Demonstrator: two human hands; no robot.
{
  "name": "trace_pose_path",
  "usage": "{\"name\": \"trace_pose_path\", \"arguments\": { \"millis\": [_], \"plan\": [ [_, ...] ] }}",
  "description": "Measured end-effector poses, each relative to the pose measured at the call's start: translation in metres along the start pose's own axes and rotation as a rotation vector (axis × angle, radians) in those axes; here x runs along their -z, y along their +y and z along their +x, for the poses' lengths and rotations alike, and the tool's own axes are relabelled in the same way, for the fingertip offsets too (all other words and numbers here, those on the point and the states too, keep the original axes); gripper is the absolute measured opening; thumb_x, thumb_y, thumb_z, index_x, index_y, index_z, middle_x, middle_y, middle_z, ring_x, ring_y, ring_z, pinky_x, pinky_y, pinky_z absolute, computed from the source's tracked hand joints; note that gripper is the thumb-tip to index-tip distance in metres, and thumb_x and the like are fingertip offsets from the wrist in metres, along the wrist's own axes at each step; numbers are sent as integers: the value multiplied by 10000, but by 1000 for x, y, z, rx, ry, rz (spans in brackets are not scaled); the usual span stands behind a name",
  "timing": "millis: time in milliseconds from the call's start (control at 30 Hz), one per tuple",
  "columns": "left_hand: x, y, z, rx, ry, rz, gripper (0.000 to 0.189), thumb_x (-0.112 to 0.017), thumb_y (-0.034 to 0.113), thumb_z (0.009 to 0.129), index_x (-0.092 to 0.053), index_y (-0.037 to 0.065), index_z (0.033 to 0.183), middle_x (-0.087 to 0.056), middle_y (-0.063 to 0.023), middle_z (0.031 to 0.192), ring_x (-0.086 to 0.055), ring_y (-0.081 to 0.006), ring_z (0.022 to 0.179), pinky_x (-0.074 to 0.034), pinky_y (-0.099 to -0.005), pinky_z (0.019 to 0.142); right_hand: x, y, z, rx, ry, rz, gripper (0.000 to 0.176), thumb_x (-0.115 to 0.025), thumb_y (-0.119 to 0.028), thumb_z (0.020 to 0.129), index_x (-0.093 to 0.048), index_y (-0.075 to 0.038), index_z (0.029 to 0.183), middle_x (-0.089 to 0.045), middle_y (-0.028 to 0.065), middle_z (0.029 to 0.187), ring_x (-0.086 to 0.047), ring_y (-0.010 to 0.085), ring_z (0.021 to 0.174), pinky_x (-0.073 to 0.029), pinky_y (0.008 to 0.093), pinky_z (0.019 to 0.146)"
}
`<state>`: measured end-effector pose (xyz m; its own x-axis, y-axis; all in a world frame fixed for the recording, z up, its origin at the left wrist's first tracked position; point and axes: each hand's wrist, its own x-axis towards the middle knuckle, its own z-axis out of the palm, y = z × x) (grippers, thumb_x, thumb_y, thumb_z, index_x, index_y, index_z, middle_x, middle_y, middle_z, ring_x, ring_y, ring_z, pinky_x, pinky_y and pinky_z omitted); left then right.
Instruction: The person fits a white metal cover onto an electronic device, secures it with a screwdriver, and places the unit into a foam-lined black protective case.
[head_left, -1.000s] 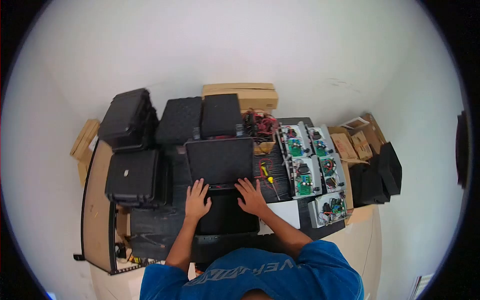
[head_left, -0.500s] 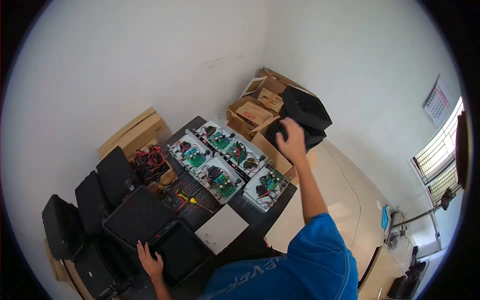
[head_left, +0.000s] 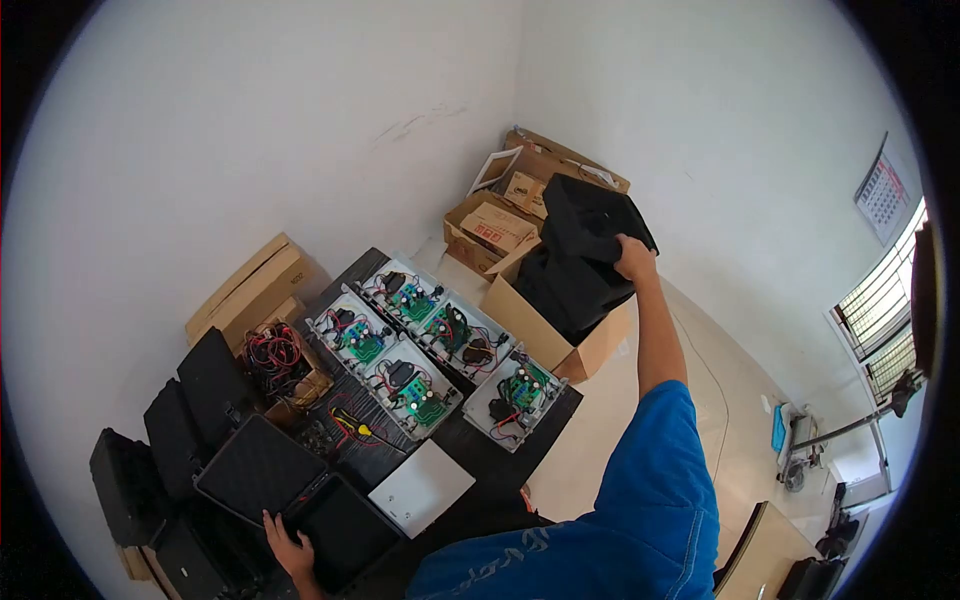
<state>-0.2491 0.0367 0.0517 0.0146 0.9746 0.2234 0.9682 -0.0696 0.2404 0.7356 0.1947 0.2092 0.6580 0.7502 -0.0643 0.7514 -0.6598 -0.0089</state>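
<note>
My right hand (head_left: pixel 635 258) is closed on the near edge of a black foam-like tray (head_left: pixel 590 212). That tray tilts above more black foam-like pieces (head_left: pixel 570 290), which fill an open cardboard box (head_left: pixel 530 325). My left hand (head_left: pixel 290 548) lies with fingers stretched out at the left edge of an open black hard case (head_left: pixel 345 530), near its hinge side. The raised lid (head_left: pixel 262 470) of this case leans back, with dark foam inside it. A white panel (head_left: pixel 422 490) lies just right of the case.
Several white enclosures with green circuit boards (head_left: pixel 415 400) cover the dark table (head_left: pixel 545 425). A yellow-handled screwdriver (head_left: pixel 358 428) and a box of tangled wires (head_left: pixel 280 355) are left of them. More black cases (head_left: pixel 165 435) stand at left; cardboard boxes (head_left: pixel 495 225) sit in the corner.
My right hand has gone from hovering open beside the black tray to gripping its near edge. The tray is now tilted. My left hand stays at the case, and the view has shifted slightly.
</note>
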Motion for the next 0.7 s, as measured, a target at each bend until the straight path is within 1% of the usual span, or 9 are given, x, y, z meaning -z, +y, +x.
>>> {"name": "trace_pose_path", "arguments": {
  "millis": [67, 167, 267, 367, 467, 567, 700],
  "plan": [
    [-1, -1, 0, -8, 3, 5, 673, -663, 57, 808, -527, -36, 1460, -390, -249, 1679, -395, -461, 1529, -329, -515, 1265, 21, -11, -20, -1, 41, 40, 1023, -887, -212, 752, -378, -310, 1634, -537, 49, 1569, -548, 315, 1439, -363, 745, 1173],
    [-2, -4, 0, -25, 12, 3, 675, -662, 54, 807, -522, -30, 1462, -387, -252, 1679, -399, -459, 1527, -331, -512, 1263, 37, -16, -21, -31, -48, -9, 1085, -900, -209, 727, -345, -357, 1647, -581, 30, 1516, -554, 301, 1432, -363, 767, 1154],
    [-1, -1, 0, -16, 3, 9, 679, -658, 51, 808, -516, -26, 1467, -384, -253, 1681, -399, -459, 1527, -335, -512, 1262, 45, -23, -13, 0, -157, -73, 945, -869, -188, 777, -457, -387, 1604, -592, 21, 1500, -574, 274, 1416, -334, 794, 1146],
    [2, 1, 1, 0, -8, 21, 684, -655, 50, 808, -512, -25, 1473, -383, -251, 1682, -398, -459, 1528, -338, -515, 1260, 19, -16, 7, 123, -75, -134, 744, -831, -167, 819, -606, -361, 1502, -605, 9, 1471, -581, 261, 1401, -347, 762, 1166],
    [-3, -4, -1, 8, -8, 24, 686, -654, 54, 808, -512, -24, 1475, -384, -247, 1682, -395, -459, 1530, -339, -520, 1260, 15, -19, 1, 199, 54, -75, 494, -764, -157, 865, -731, -260, 1347, -653, 51, 1389, -634, 300, 1308, -466, 651, 1094],
    [-6, -8, -2, -10, 4, 13, 692, -655, 64, 810, -514, -22, 1482, -383, -243, 1684, -389, -456, 1534, -335, -522, 1262, 18, -21, -6, 276, 184, -36, 415, -700, -92, 901, -752, -213, 1294, -682, 64, 1325, -661, 305, 1240, -514, 552, 1028],
    [-6, -9, -2, -21, 9, 11, 694, -653, 76, 817, -516, -18, 1491, -379, -233, 1690, -382, -451, 1539, -329, -521, 1265, 29, -20, -14, 331, 419, -10, 395, -690, -60, 893, -737, -156, 1274, -702, 48, 1293, -682, 291, 1197, -537, 484, 982]
  ]
}}
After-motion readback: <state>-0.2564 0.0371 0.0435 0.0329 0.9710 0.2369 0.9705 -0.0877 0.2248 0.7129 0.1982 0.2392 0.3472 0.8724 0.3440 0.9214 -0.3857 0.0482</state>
